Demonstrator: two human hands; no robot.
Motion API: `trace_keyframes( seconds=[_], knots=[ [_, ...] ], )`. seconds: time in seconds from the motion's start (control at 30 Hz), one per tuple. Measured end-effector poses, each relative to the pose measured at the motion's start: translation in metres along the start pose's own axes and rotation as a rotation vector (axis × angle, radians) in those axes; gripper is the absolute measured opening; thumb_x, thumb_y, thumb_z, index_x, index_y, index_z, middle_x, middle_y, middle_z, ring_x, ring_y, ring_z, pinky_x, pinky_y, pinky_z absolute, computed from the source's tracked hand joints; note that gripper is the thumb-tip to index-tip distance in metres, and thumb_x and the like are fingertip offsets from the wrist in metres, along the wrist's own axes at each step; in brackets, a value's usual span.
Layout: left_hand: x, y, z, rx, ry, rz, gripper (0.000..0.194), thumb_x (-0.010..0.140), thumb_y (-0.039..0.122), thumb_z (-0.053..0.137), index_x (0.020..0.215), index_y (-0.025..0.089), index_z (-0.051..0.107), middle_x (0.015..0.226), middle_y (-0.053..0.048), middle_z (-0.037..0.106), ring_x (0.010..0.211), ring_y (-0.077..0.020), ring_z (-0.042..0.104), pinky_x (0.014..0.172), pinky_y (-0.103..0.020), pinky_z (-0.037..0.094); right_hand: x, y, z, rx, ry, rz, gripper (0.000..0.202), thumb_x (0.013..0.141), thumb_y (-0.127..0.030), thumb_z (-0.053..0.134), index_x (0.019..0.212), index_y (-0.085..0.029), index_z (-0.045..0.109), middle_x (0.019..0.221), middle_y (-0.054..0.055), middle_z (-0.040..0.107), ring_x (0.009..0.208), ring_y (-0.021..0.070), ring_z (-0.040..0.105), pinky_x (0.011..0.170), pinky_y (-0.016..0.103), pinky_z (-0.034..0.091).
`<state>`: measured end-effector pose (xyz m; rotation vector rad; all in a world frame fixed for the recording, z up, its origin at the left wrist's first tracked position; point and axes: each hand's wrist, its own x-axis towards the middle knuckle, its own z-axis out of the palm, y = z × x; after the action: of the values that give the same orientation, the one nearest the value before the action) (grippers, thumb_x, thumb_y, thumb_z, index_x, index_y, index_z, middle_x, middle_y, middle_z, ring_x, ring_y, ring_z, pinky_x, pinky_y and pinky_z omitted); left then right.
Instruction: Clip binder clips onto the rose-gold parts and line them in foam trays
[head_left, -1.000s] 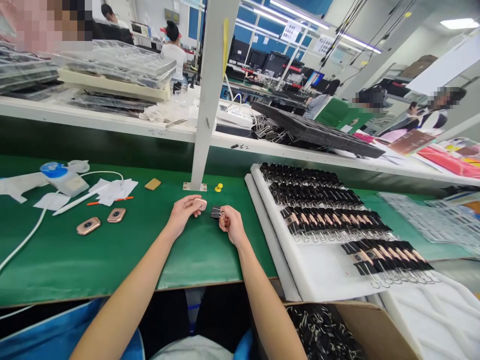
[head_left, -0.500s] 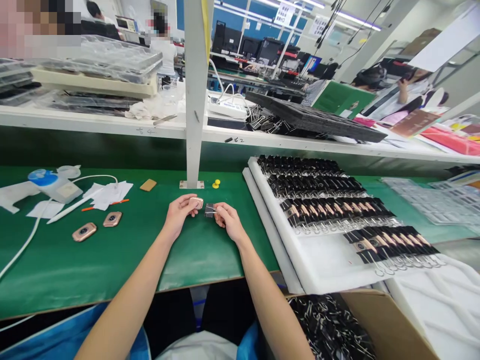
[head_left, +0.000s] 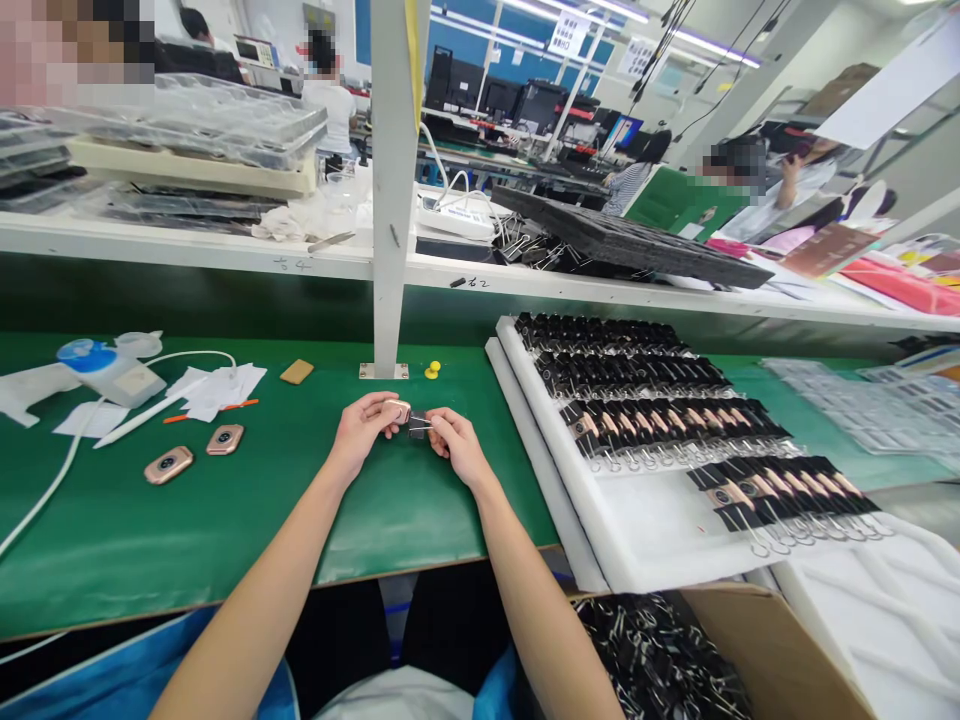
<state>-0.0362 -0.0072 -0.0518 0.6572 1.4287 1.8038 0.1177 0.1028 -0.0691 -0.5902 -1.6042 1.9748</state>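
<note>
My left hand (head_left: 363,430) pinches a rose-gold watch case (head_left: 397,410) above the green mat (head_left: 405,510). My right hand (head_left: 454,440) grips a black binder clip (head_left: 418,425) by its wire handles. The clip's black body is at the right edge of the case; whether its jaws are around that edge I cannot make out. Two more rose-gold watch cases (head_left: 169,464) lie on the mat to the left. Many similar cases, with binder clips on them, stand in rows in a white foam tray (head_left: 630,540) to the right.
A cardboard box (head_left: 772,640) of loose binder clips sits below the tray. At left are a blue-topped bottle (head_left: 86,355), white papers (head_left: 221,388) and an orange stick (head_left: 247,403). A yellow pushpin-shaped piece (head_left: 433,370) is near the white post (head_left: 388,250). Co-workers sit farther back.
The binder clip and the watch case have come closer together, and the clip now meets the case's right edge. The wire handles look tilted differently in my right hand.
</note>
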Motion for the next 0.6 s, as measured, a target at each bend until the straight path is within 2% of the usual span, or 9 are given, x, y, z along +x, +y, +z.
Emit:
trace_keyframes(
  seconds=[0.2,0.3,0.43,0.6],
  knots=[
    [0.0006,-0.0011,-0.0017,-0.011,0.019,-0.007,0.052,0.069,0.044,0.089,0.107,0.014,0.072,0.094,-0.010,0.077,0.065,-0.0153,0.063,0.060,-0.028,0.049,-0.0002,0.0040,-0.0011,0.023,0.047,-0.026,0.044,0.086,-0.058,0.065,0.098,-0.016,0.064,0.065,-0.005,0.053,0.048,0.0067,0.043,0.043,0.022,0.026],
    [0.0007,-0.0011,-0.0021,-0.025,0.035,-0.014,0.051,0.068,0.043,0.090,0.107,0.014,0.073,0.097,-0.011,0.078,0.074,-0.0180,0.067,0.063,-0.028,0.051,-0.0017,0.0062,-0.0007,0.047,0.058,-0.041,0.048,0.086,-0.059,0.066,0.107,-0.015,0.065,0.068,-0.005,0.052,0.051,0.0075,0.044,0.043,0.022,0.038],
    [0.0002,-0.0006,-0.0020,-0.062,0.007,-0.038,0.052,0.067,0.041,0.092,0.107,0.013,0.074,0.097,-0.012,0.079,0.085,-0.0210,0.071,0.077,-0.032,0.055,-0.0044,0.0062,-0.0002,0.061,0.000,-0.037,0.051,0.086,-0.057,0.067,0.115,-0.015,0.066,0.069,-0.005,0.050,0.054,0.0091,0.045,0.049,0.028,0.054],
    [-0.0001,-0.0001,-0.0023,-0.093,-0.007,-0.071,0.052,0.067,0.041,0.092,0.108,0.013,0.074,0.097,-0.012,0.079,0.085,-0.0218,0.073,0.080,-0.035,0.058,-0.0053,0.0060,-0.0013,0.055,-0.039,-0.060,0.050,0.090,-0.050,0.067,0.126,-0.017,0.060,0.070,-0.006,0.053,0.055,0.0092,0.047,0.050,0.026,0.055]
  ],
)
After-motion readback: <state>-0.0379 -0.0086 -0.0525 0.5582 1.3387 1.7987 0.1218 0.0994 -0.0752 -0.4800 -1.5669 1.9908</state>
